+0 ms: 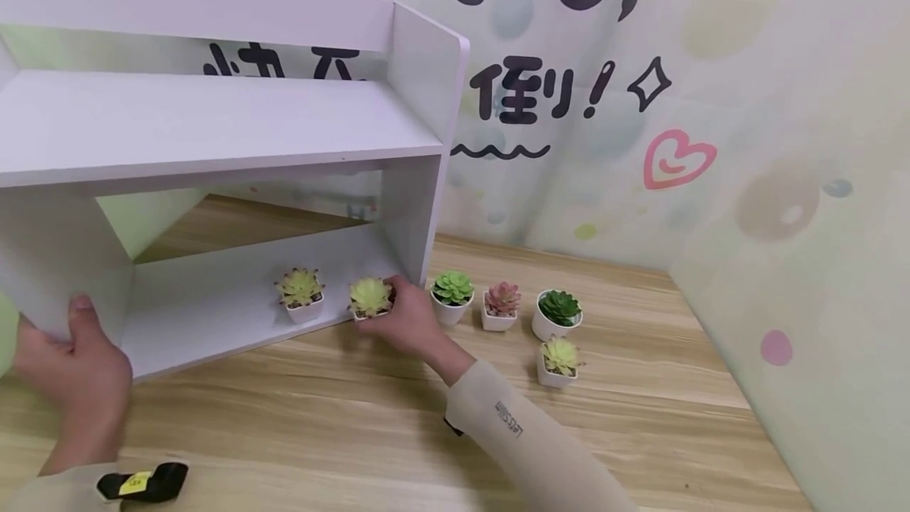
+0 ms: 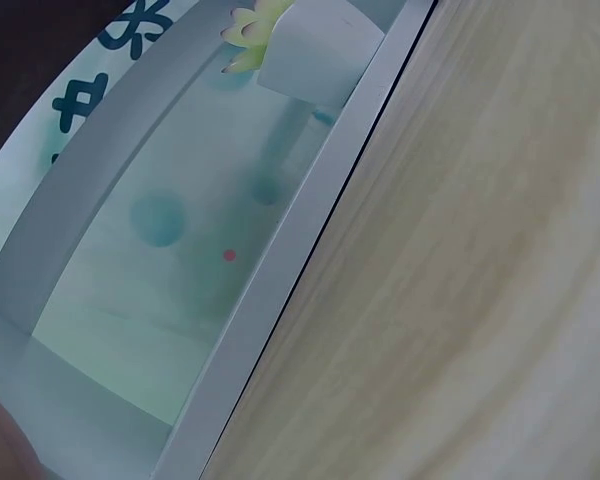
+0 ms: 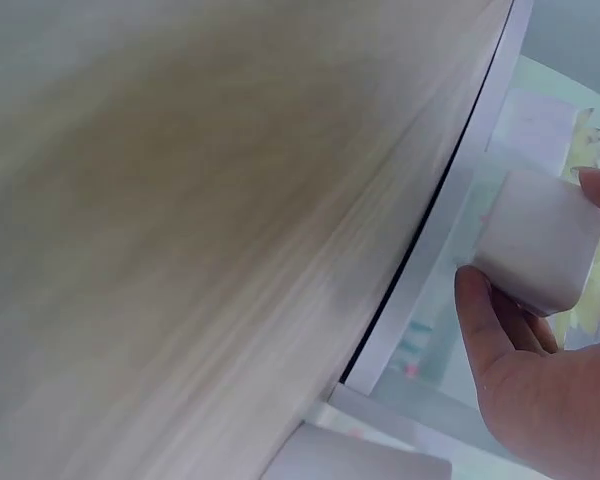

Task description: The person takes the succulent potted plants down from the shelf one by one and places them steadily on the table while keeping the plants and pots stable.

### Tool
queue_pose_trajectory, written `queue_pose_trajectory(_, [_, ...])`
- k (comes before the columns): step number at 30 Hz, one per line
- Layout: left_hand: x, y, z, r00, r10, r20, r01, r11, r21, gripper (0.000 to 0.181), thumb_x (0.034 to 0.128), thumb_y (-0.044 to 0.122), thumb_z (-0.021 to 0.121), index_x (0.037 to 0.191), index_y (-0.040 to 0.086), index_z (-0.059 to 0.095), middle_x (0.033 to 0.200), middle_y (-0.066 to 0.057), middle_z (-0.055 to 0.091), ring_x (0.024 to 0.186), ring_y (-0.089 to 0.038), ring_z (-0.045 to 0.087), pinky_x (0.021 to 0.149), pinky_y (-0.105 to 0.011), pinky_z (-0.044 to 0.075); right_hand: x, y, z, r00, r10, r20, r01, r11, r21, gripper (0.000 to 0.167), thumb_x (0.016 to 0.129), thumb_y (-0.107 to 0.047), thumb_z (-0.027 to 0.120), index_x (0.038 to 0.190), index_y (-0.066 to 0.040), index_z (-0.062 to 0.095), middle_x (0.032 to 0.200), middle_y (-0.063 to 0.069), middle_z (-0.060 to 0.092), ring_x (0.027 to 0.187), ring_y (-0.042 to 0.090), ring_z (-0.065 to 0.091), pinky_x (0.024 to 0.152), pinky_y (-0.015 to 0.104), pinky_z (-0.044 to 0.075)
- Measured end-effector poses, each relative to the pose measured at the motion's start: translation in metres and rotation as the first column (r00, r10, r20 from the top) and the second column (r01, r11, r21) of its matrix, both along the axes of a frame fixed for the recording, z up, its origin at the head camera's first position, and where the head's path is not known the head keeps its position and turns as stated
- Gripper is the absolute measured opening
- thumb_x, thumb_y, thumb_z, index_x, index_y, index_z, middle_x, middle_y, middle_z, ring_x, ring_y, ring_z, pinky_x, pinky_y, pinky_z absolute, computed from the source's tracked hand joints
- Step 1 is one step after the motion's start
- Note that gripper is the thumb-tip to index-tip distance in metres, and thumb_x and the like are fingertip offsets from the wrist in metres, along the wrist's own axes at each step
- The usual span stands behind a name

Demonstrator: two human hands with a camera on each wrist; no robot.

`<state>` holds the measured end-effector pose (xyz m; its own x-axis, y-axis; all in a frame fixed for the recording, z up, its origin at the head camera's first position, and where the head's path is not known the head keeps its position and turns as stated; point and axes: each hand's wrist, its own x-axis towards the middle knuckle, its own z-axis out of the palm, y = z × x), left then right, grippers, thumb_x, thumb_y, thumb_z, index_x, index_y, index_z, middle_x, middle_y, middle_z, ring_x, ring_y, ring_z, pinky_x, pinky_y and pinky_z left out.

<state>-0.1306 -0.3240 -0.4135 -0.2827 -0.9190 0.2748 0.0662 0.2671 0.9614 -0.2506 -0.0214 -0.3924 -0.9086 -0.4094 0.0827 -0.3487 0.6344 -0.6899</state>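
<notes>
My right hand (image 1: 408, 317) grips a small potted succulent (image 1: 370, 298) with yellow-green leaves, near the right end of the lower board of a white shelf (image 1: 213, 330). In the right wrist view, thumb and fingers sit on either side of its square white pot (image 3: 540, 242). A similar potted succulent (image 1: 302, 295) stands on the same board, a little to the left. My left hand (image 1: 81, 370) holds the front edge of the shelf's left side panel, thumb on the inner face; its other fingers are largely hidden.
Right of the shelf, on the wooden table (image 1: 640, 433), stand a bright green succulent (image 1: 453, 297), a reddish one (image 1: 501, 306), a dark green one (image 1: 558, 314) and a yellow-green one (image 1: 559, 360). A printed wall cloth (image 1: 569, 204) hangs behind.
</notes>
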Motion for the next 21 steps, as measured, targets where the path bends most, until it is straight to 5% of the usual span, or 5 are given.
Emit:
queue_pose_trajectory(9, [0.000,0.002,0.002,0.998,-0.021,-0.057,0.018,0.998,-0.063,0.036,0.1049,0.025,0.048,0.139,0.020,0.057,0.129,0.015,0.062,0.123,-0.007,0.058,0.110,-0.024,0.044,0.015,0.030,0.013,0.998,0.004,0.057,-0.005,1.000,0.016,0.071,0.073,-0.029,0.087,0.132,-0.002,0.058,0.119,0.013,0.068,0.104,0.021,0.064,0.091,0.037,0.055])
queue_pose_trajectory(13, [0.002,0.004,0.006,0.997,-0.057,-0.053,0.053,0.996,-0.071,0.044,0.1058,0.025,0.045,0.149,0.020,0.045,0.140,0.012,0.055,0.132,-0.009,0.051,0.115,-0.025,0.038,0.021,0.047,0.015,0.997,0.017,0.075,-0.016,1.000,-0.003,0.071,0.071,-0.030,0.088,0.129,-0.002,0.059,0.115,0.011,0.069,0.099,0.018,0.063,0.088,0.036,0.055])
queue_pose_trajectory(18, [0.004,0.003,0.009,0.997,-0.080,-0.008,0.079,0.988,-0.134,0.061,0.1069,0.026,0.042,0.162,0.019,0.018,0.163,0.006,0.029,0.145,-0.006,0.030,0.120,-0.016,0.019,0.027,0.068,0.013,0.999,-0.020,0.042,0.018,0.999,0.034,0.073,0.069,-0.033,0.089,0.129,-0.001,0.060,0.112,0.011,0.069,0.095,0.017,0.063,0.084,0.035,0.055])
queue_pose_trajectory(21, [0.004,0.002,0.007,0.997,-0.061,0.046,0.064,0.996,-0.062,0.059,0.1072,0.032,0.041,0.161,0.022,0.019,0.163,0.005,0.029,0.145,-0.003,0.028,0.119,-0.014,0.017,0.030,0.079,0.014,0.998,-0.046,0.042,0.044,0.998,0.042,0.076,0.069,-0.035,0.088,0.131,0.000,0.059,0.116,0.012,0.069,0.100,0.021,0.064,0.088,0.038,0.056])
